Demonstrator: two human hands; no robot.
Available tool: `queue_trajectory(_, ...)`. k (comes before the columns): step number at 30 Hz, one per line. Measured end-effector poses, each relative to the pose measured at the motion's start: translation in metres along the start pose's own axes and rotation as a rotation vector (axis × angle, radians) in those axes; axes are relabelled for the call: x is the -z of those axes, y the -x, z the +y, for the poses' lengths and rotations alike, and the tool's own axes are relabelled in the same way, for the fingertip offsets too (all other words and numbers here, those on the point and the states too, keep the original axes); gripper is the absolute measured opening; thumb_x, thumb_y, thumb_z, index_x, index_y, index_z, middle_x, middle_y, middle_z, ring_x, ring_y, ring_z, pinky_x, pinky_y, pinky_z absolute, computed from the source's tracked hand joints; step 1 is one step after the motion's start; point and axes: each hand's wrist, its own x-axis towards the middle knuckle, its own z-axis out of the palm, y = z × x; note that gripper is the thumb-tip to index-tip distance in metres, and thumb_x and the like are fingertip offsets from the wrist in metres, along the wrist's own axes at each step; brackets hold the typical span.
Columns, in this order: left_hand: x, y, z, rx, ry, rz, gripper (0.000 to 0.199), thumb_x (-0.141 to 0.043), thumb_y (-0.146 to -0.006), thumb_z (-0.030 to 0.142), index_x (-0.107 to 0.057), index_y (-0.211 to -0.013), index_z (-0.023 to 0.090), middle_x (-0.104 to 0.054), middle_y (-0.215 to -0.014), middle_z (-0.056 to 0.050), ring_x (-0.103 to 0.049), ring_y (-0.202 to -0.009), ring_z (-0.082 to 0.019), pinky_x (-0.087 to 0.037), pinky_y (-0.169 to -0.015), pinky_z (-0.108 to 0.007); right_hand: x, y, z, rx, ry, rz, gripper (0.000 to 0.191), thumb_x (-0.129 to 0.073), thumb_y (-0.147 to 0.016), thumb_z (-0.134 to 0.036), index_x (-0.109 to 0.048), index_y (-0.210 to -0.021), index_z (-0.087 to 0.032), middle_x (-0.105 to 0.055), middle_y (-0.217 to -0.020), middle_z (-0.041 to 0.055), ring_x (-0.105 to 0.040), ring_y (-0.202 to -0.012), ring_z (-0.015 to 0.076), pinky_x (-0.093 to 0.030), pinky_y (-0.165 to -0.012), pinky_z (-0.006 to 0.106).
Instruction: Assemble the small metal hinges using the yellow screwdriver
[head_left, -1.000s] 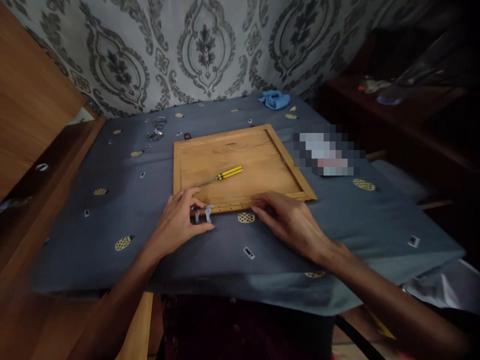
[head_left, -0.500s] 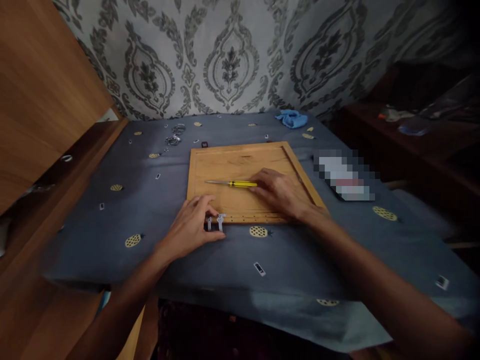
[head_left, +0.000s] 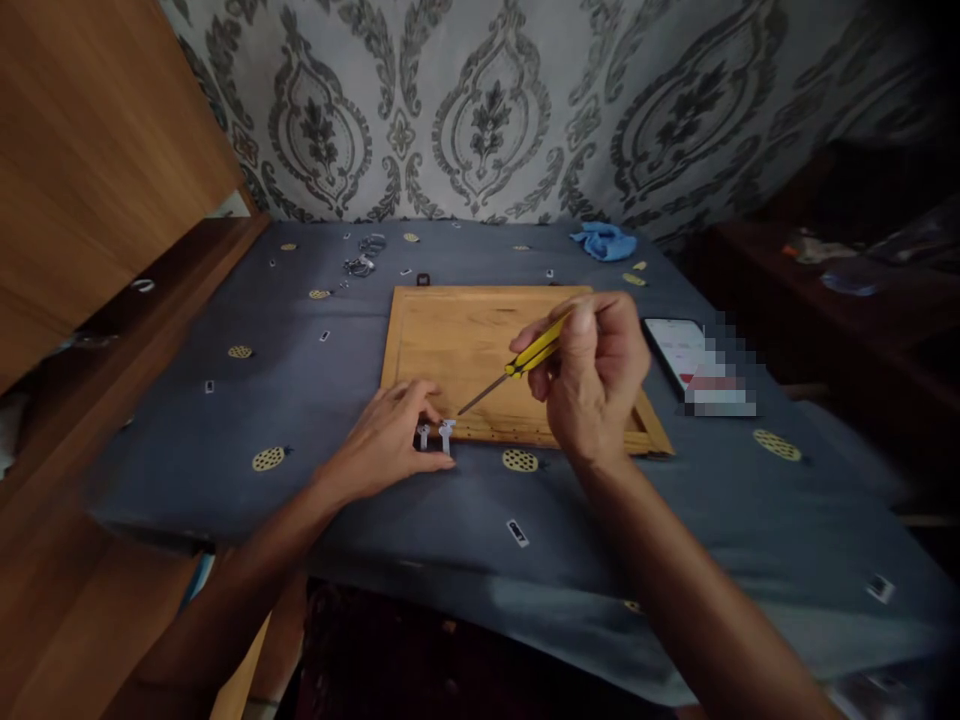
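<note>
My right hand (head_left: 596, 375) is closed around the yellow handle of a screwdriver (head_left: 536, 352). Its thin shaft slants down to the left, with the tip close to a small silver metal bracket (head_left: 446, 436). That bracket sits at the near edge of a wooden panel (head_left: 472, 330) with a raised frame and a row of small holes. The thumb and fingers of my left hand (head_left: 390, 430) are curled about the bracket, holding it against the panel's near left part. Part of the bracket is hidden behind the fingers.
A phone (head_left: 675, 352) lies right of the panel, partly pixelated. A blue cloth (head_left: 604, 241) is at the back, and some shiny metal pieces (head_left: 360, 265) lie at the back left. Wooden furniture (head_left: 112, 150) borders the left side of the patterned blue sheet (head_left: 292, 400).
My right hand has lifted the screwdriver off the panel and turned its tip down toward the bracket. My left hand has stayed at the bracket. The view has shifted slightly.
</note>
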Motion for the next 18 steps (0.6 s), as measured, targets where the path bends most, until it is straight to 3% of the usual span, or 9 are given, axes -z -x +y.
queue_trajectory(10, 0.0, 0.0, 0.0, -0.008, 0.003, 0.016, 0.066, -0.089, -0.072, 0.03, -0.047, -0.122, 0.023, -0.071, -0.108, -0.004, -0.064, -0.115, -0.029, -0.045, -0.101, -0.046, -0.009, 0.015, 0.01, -0.041, -0.025, -0.084, 0.034, -0.061, -0.096, -0.057, -0.051, -0.091, -0.025, -0.064, -0.065, -0.0063, -0.046, -0.038, 0.0069, -0.035, -0.033, 0.019)
queue_trajectory(18, 0.0, 0.0, 0.0, -0.019, 0.003, 0.013, 0.062, -0.088, -0.073, 0.029, -0.048, -0.121, 0.024, -0.072, -0.11, -0.004, -0.065, -0.115, -0.029, -0.046, -0.101, -0.045, -0.01, 0.019, 0.014, -0.117, 0.005, -0.123, 0.042, -0.061, -0.091, -0.067, -0.048, -0.092, -0.026, -0.065, -0.067, -0.0049, -0.044, -0.039, 0.0076, -0.034, -0.034, 0.02)
